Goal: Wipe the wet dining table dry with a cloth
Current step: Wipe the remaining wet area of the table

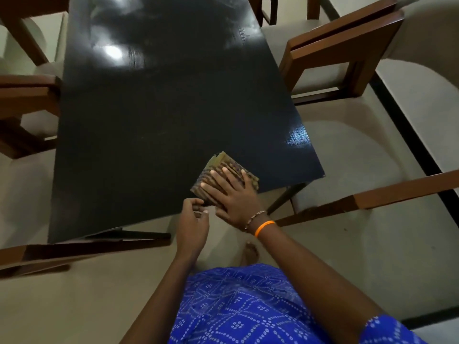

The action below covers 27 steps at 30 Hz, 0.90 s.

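A dark, glossy dining table (159,108) fills the middle of the head view, with wet sheen near its far end and its right edge. A folded, patterned brown cloth (223,167) lies near the table's front right edge. My right hand (231,194) lies flat on the cloth with straight, spread fingers pressing it down. My left hand (193,219) is at the table's front edge just left of the cloth, its fingers curled, pinching the cloth's near corner.
Wooden chairs with pale cushions stand around the table: one at the right (342,55), one at the front right (372,194), others at the left (27,95) and front left (49,254). Pale floor (74,306) lies below me.
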### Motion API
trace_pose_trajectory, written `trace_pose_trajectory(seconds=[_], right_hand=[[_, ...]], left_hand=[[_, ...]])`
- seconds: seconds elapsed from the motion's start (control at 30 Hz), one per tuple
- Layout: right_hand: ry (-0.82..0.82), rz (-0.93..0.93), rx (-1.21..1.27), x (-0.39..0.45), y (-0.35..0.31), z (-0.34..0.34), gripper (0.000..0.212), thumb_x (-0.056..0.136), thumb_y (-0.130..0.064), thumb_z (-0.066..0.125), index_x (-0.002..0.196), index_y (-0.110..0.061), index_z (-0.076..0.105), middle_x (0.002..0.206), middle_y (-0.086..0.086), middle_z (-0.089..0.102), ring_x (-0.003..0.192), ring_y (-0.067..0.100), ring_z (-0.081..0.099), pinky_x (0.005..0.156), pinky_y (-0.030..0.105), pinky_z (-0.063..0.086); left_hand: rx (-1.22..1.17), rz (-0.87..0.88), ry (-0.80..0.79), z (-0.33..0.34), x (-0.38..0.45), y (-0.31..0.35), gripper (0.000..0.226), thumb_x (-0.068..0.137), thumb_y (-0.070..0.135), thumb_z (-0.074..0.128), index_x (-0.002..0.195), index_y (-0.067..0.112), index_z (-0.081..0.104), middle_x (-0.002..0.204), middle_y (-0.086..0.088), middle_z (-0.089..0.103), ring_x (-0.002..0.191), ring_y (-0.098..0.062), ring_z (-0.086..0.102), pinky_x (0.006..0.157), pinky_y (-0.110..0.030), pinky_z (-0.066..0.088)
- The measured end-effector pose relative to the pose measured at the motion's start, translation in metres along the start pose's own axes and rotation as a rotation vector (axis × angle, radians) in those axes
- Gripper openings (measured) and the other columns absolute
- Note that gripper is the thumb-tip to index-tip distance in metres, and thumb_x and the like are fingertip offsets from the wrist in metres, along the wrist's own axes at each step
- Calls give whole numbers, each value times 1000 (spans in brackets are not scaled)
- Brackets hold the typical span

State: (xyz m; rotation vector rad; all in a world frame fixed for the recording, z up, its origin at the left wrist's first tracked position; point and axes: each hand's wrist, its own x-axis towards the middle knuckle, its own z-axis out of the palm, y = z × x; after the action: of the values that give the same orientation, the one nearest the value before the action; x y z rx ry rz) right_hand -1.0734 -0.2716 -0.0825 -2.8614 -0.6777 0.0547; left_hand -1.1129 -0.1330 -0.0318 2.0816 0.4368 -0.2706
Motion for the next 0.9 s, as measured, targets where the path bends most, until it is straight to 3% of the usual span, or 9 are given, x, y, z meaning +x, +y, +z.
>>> trace_pose_trajectory(seconds=[0.17, 0.4, 0.47, 0.53, 0.6, 0.63, 0.7, 0.77, 0.9], right_hand=[[101, -32, -173, -37, 75, -11, 62, 80, -43, 45, 141, -35, 36, 151, 2, 37, 140, 30, 33, 110, 56, 22], [174, 281, -129, -83, 147, -27, 63, 74, -38, 43, 137, -35, 44, 149, 2, 40, 140, 25, 30, 104, 45, 24], [325, 410, 79, -86, 150, -20, 60, 75, -26, 43, 135, -25, 49, 147, 7, 41, 135, 31, 34, 99, 44, 32], [584, 688, 632, -81, 142, -14, 60, 74, -10, 40, 133, -13, 50, 137, 17, 47, 108, 32, 52, 86, 45, 44], [869, 1028, 1096, -73, 128, -18, 61, 73, -11, 35, 133, -5, 45, 121, 20, 53, 81, 13, 54, 75, 31, 46], [969, 1141, 1175, -72, 121, -19, 62, 74, -13, 34, 135, -3, 42, 121, 20, 53, 77, 2, 54, 73, 19, 46], [1083, 1254, 1202, -70, 106, -20, 65, 76, -16, 34, 140, -6, 36, 136, 15, 48, 96, -1, 56, 81, 11, 44], [1098, 1295, 1200, -62, 88, -24, 66, 79, -19, 34, 144, -8, 32, 148, 11, 37, 128, 17, 44, 103, 23, 37], [1091, 1390, 1192, -31, 61, -24, 57, 88, -6, 36, 144, -1, 24, 148, 20, 31, 133, 36, 36, 112, 44, 32]], left_hand=[[514, 374, -27, 22, 5, 19, 32, 81, 14, 60, 110, 23, 51, 90, 5, 59, 84, -14, 54, 76, -36, 49], [648, 508, -110, 52, 8, 30, 49, 82, 21, 64, 127, 22, 45, 108, 4, 60, 95, -11, 55, 83, -27, 43], [620, 489, -126, 52, 8, 28, 48, 82, 23, 64, 126, 22, 45, 103, 5, 61, 93, -11, 55, 83, -27, 41], [597, 477, -122, 49, 5, 24, 46, 83, 25, 62, 126, 24, 46, 96, 8, 60, 87, -8, 55, 82, -26, 40], [578, 464, -121, 45, 3, 18, 45, 83, 26, 62, 125, 25, 46, 89, 11, 57, 81, -4, 52, 80, -23, 34], [568, 453, -119, 43, 2, 14, 45, 83, 26, 61, 124, 26, 46, 86, 14, 56, 79, -3, 50, 80, -22, 32], [546, 419, -115, 40, 2, 7, 44, 83, 25, 61, 123, 28, 46, 84, 17, 53, 78, -1, 49, 80, -22, 29], [506, 372, -126, 36, 3, 2, 42, 83, 25, 61, 122, 29, 46, 84, 17, 54, 80, -1, 50, 83, -24, 29], [417, 315, -129, 23, 5, -6, 40, 84, 24, 61, 120, 29, 46, 84, 18, 54, 82, -3, 53, 87, -26, 30]])
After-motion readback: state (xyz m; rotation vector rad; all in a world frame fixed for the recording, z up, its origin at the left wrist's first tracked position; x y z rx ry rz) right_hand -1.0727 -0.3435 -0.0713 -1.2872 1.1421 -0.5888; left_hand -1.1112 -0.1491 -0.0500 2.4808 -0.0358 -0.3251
